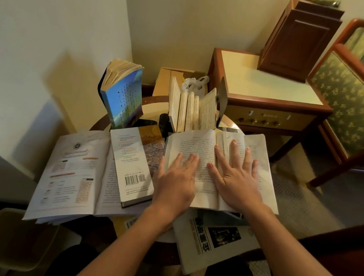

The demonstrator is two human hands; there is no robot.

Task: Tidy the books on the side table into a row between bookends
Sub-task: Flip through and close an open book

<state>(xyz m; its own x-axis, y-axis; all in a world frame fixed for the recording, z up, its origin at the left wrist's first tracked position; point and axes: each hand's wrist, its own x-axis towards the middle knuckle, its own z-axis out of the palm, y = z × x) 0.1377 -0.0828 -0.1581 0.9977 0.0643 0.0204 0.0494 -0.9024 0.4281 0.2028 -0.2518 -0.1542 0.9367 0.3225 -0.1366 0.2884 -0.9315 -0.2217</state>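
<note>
Nearest, a grey booklet (213, 241) sticks out over the near edge of the side table (155, 105), partly under the open book (198, 144). Both hands lie flat on that open book. The left hand (176, 183) has straight fingers on its left page, and the right hand (235, 179) is spread across the fold and right page. Neither grasps anything. Left of the open book lie a barcoded book (131, 163) and a wide magazine (72, 169). Behind it, pale books (189, 111) stand against a dark bookend (222, 97). Behind and to the left, a blue book (123, 100) stands alone.

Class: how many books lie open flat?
2: open book under left hand and right hand; large open book at left, under a closed book. More may be hidden.
</note>
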